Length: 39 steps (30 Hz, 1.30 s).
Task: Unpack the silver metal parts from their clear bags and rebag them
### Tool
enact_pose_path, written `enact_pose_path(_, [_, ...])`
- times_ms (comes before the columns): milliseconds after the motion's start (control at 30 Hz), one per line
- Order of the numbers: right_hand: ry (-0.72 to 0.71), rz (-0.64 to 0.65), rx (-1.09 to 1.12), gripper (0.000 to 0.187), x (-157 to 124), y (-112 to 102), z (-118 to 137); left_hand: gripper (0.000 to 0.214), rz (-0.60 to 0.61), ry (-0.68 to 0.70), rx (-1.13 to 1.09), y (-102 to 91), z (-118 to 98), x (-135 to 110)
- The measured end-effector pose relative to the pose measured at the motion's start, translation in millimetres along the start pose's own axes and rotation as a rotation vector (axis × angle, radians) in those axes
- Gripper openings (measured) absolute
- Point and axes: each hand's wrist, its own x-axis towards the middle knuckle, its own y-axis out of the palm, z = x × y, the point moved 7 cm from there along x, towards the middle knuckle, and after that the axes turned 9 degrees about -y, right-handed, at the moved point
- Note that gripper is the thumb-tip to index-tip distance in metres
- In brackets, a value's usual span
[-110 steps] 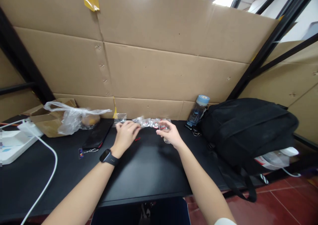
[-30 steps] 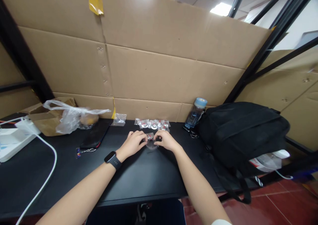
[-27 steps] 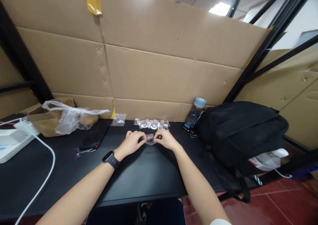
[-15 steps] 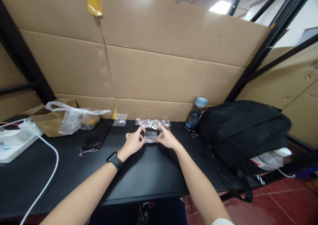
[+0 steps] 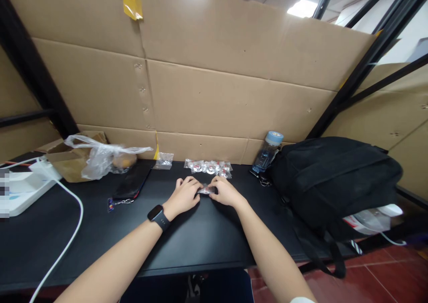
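Note:
Between my two hands is a small clear plastic bag (image 5: 207, 189), folded or tilted so that it looks narrow, with something reddish in it that I cannot make out. My left hand (image 5: 184, 197) pinches its left end, and a dark watch sits on that wrist. At the right end, my right hand (image 5: 226, 191) grips it with thumb and fingers. Just beyond lie several small clear packets (image 5: 210, 166) with round silvery and red pieces inside, in a row along the cardboard. Another clear bag (image 5: 163, 161) rests farther left.
A black pouch (image 5: 132, 182), a tied plastic bag (image 5: 96, 158) and an open cardboard box (image 5: 68, 162) stand left. A white power strip (image 5: 26, 191) with a cable is at the far left. Right are a blue-capped bottle (image 5: 267, 151), keys (image 5: 264, 182) and a black backpack (image 5: 334, 178).
The bag in my hands has gone from spread flat to narrow and folded or tilted. My fingers have drawn closer around it. The view has shifted slightly.

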Motion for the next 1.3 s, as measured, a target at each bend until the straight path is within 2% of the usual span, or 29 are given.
enact_pose_path(133, [0.038, -0.006, 0.087, 0.021, 3.1, -1.7, -4.0, 0.024, -0.044, -0.036, -0.010, -5.5, 2.3, 2.2])
enact_pose_path(367, [0.114, -0.062, 0.355, 0.018, 1.9, -7.6, -14.6, 0.021, -0.059, -0.155, -0.122, -4.3, 14.8, 6.7])
enact_pose_path(600, [0.131, 0.006, 0.477, 0.031, -0.2, 1.0, -15.7, 0.020, -0.044, -0.156, -0.112, -2.2, 13.7, 5.9])
enact_pose_path(733, [0.134, -0.027, 0.400, 0.027, -0.8, -3.6, -15.8, 0.022, -0.040, -0.158, -0.109, -3.9, 10.3, 4.7])
enact_pose_path(833, [0.172, -0.067, 0.278, 0.027, -2.7, -8.7, -21.8, 0.025, -0.069, -0.168, -0.105, -12.4, 13.1, 5.8])
enact_pose_path(967, [0.225, -0.116, 0.136, 0.043, -0.8, -14.7, -33.1, 0.023, -0.170, -0.243, -0.053, -35.9, 39.5, 8.9])
enact_pose_path(1067, [0.253, -0.133, 0.041, 0.052, 9.9, -15.5, -37.6, 0.021, -0.180, -0.276, -0.014, -48.1, 67.0, 10.6])
enact_pose_path(1167, [0.292, -0.120, -0.040, 0.052, 27.0, -10.9, -37.4, 0.019, -0.124, -0.236, -0.028, -47.7, 83.2, 11.6])
enact_pose_path(1300, [0.369, -0.081, -0.122, 0.048, 49.5, -2.6, -35.1, 0.019, -0.019, -0.145, -0.051, -31.9, 78.2, 11.6])
